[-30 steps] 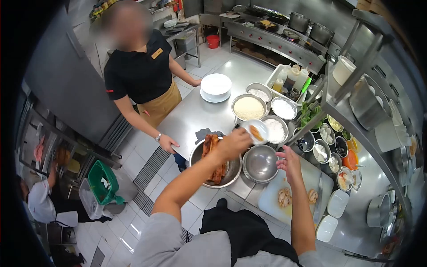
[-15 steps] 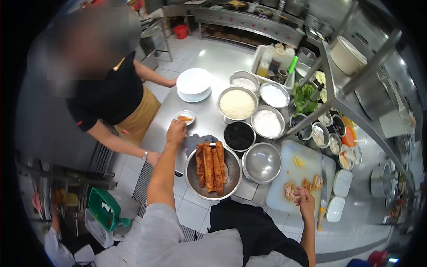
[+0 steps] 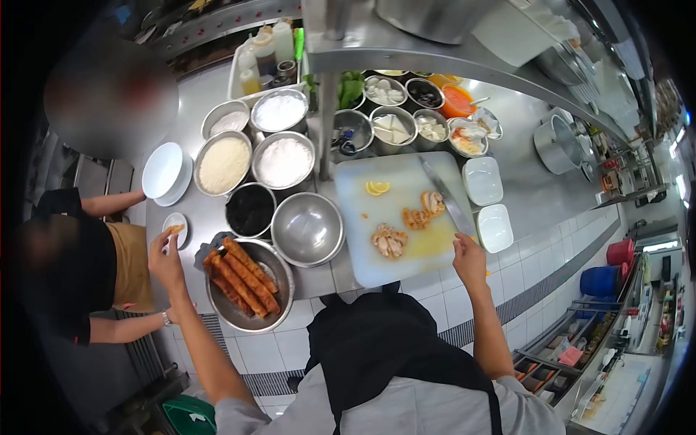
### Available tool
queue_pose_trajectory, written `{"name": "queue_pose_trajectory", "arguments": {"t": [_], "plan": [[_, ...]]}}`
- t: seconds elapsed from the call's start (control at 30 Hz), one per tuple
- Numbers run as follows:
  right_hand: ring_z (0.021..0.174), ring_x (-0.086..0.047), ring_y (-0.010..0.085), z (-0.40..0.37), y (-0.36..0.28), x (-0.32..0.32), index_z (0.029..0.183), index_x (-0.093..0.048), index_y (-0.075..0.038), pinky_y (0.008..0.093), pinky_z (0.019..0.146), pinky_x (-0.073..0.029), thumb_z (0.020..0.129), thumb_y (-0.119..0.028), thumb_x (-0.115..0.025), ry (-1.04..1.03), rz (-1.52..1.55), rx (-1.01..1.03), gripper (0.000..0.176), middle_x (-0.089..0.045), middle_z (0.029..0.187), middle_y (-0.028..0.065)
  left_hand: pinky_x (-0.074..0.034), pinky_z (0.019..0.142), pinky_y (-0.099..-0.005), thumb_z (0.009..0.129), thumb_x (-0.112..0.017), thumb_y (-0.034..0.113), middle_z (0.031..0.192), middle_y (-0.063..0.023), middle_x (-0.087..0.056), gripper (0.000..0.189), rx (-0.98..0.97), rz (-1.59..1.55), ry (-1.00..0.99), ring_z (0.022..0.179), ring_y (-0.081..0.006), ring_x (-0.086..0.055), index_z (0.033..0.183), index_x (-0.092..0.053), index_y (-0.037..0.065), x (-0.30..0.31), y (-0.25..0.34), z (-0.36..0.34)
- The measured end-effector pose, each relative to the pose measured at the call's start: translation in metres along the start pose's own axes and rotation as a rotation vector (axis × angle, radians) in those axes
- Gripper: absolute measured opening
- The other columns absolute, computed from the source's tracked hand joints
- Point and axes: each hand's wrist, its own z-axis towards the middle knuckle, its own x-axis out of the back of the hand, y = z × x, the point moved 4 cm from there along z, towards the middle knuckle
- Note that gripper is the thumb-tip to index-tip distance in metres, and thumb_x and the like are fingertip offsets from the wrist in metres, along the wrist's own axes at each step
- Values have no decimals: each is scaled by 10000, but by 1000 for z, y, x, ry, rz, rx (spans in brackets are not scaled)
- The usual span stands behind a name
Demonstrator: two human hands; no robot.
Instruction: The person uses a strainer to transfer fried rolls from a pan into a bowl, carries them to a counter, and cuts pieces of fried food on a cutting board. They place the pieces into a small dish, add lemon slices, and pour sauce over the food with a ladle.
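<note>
My left hand (image 3: 166, 262) is at the small white dish (image 3: 182, 238), its fingertips pinched at a strip of orange food (image 3: 175, 228) by the rim. Below and right of it, a metal bowl (image 3: 288, 296) holds several long browned rolls (image 3: 243, 279). My right hand (image 3: 470, 259) is closed around the handle of a knife (image 3: 446, 196), whose blade lies along the right side of the white cutting board (image 3: 355, 225). Sliced cooked meat (image 3: 389, 241) sits on the board in small piles, with lemon slices (image 3: 377, 188) above.
At the left, a person (image 3: 51, 268) stands beside stacked white bowls (image 3: 165, 172). Metal bowls of white powder (image 3: 284, 162), crumbs (image 3: 223, 166) and black food (image 3: 251, 210) surround an upturned-looking shiny bowl (image 3: 307, 229). Two white dishes (image 3: 495, 228) flank the board. A shelf post (image 3: 328, 123) rises behind it.
My view has swung right, so the table sits further left in it. My right hand has gone from beside the sliced meat to the knife handle. My left hand stays by the small dish.
</note>
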Motion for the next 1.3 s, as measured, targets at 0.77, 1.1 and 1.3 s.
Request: {"name": "queue_pose_trajectory", "arguments": {"t": [0.77, 1.1, 1.3], "plan": [[975, -548, 411, 20, 113, 13, 1280, -532, -40, 477, 855, -471, 857, -103, -615, -171, -70, 157, 436, -555, 1065, 243, -390, 1052, -555, 661, -865, 242, 1505, -210, -344, 991, -452, 61, -846, 1375, -431, -326, 1497, -333, 222, -267, 430, -287], [877, -647, 474, -8, 171, 68, 1252, -544, 37, 448, 737, -524, 927, -229, -638, -460, 374, -58, 430, -664, 907, 297, -262, 1089, -606, 629, -866, 456, 1474, -171, -395, 954, -498, 218, -597, 1367, -400, -332, 1433, -445, 162, -302, 433, -308], [855, -654, 459, 6, 172, 48, 1252, -566, 25, 430, 740, -523, 926, -246, -652, -537, 477, -43, 432, -671, 894, 278, -266, 1090, -589, 645, -847, 499, 1422, -309, -379, 1011, -226, 46, -420, 1339, -447, -330, 1444, -412, 58, -281, 428, -328]]}}
